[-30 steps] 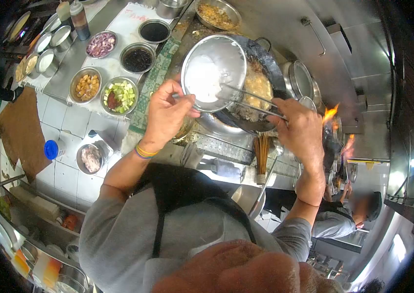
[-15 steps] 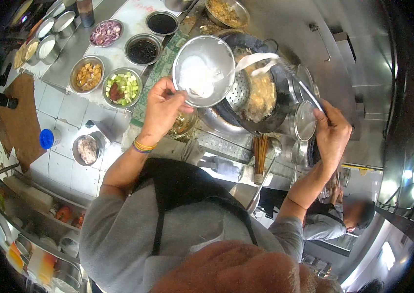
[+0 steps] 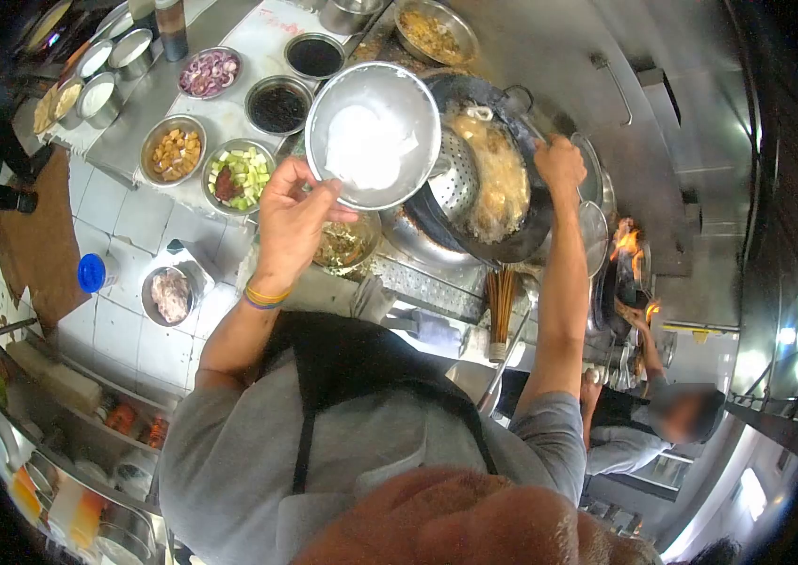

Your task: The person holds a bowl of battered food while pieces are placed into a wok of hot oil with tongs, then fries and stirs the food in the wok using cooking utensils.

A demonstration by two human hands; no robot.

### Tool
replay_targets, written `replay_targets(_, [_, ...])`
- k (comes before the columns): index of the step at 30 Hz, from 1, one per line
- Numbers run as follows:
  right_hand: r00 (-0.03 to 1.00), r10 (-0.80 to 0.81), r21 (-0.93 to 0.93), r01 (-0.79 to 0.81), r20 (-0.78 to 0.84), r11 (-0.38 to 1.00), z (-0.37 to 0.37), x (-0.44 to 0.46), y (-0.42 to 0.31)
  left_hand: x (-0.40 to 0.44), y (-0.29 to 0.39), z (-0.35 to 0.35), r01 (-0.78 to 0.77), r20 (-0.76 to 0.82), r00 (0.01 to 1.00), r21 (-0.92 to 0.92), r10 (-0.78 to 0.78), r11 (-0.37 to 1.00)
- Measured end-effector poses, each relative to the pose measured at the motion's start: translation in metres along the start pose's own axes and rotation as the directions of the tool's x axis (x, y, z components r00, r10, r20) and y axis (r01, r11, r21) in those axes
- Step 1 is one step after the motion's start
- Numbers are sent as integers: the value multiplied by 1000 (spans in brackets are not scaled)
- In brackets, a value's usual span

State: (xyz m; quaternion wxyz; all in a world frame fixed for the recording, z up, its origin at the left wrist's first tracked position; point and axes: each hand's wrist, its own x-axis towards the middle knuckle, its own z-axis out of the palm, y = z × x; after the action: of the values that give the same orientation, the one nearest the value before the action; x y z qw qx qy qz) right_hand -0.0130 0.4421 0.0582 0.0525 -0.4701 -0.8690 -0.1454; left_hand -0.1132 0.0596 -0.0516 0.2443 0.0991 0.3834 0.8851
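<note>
My left hand [image 3: 297, 221] grips the rim of a metal bowl [image 3: 322, 99], thumb on the near edge. White, wet-looking food [image 3: 366, 151] lies inside it. The bowl is held left of a dark wok [image 3: 538, 212]. Bubbling oil in the wok holds golden frying food [image 3: 501, 193], with a pale piece [image 3: 479, 112] near its far end. A perforated strainer [image 3: 454, 174] sits at the wok's left side. Over the wok's right edge, my right hand [image 3: 561, 162] is closed; what it grips is hidden from view.
Left stand bowls of chopped green vegetable [image 3: 253, 169], golden cubes [image 3: 173, 153], sliced onions [image 3: 211, 73] and dark sauce [image 3: 314, 56]. Skewers [image 3: 501, 306] stand in front of the wok. At right, flames [image 3: 627, 245] rise near another person [image 3: 639, 428].
My right hand has moved up and left to the wok's edge. The metal-handled tool and hanging white strip no longer show. The bowl has shifted slightly left. Flames now show at right.
</note>
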Motion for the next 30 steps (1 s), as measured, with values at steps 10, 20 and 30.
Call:
replay_targets(10, [813,-534,222,579,-233,785,-147,-140,-8,-1,-3,11,19,24,1000,45,-20,999])
replay_targets(20, [704,-694,32,705,-147,708,-135,-161,-23,-11,-7,35,-8,161,987,87,-6,996])
replay_targets(30, [778,-508,136,586,-368,799,-151,-164,8,7,-20,30,100,132,986,41,-104,994])
